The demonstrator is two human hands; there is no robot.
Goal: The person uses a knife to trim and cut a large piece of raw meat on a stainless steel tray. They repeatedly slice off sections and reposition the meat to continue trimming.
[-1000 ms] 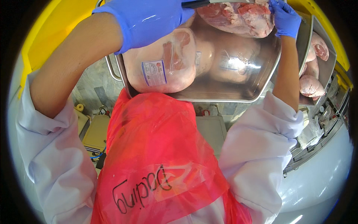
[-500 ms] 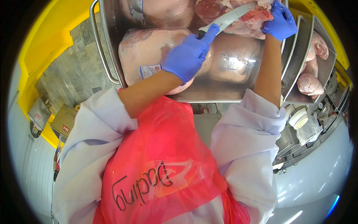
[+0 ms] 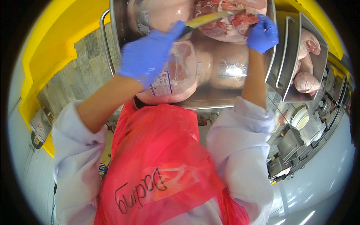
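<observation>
In my blue-gloved left hand point(image 3: 148, 56) is a knife point(image 3: 210, 19), its dark handle in the fist and its long blade pointing right across a cut-open piece of raw meat point(image 3: 219, 30). The tip lies by the red flesh; whether it is inside the meat cannot be made out. My gloved right hand point(image 3: 263, 34) pinches the right edge of that same piece, fingers pressed together. Under the left hand sits a large wrapped meat joint point(image 3: 183, 71) with a label. All of this rests in a metal tray point(image 3: 210, 103).
Another wrapped joint point(image 3: 165, 15) lies at the tray's far left, and one more point(image 3: 228, 67) at the near right. To the right, a second metal container point(image 3: 287, 75) holds several meat pieces point(image 3: 307, 82). A white bowl point(image 3: 300, 118) stands lower down, beside clear plastic point(image 3: 313, 131).
My left hand has drawn back to the left with the knife, its blade sliding toward me across the meat. My right hand keeps its pinch. The whole view has shifted slightly.
</observation>
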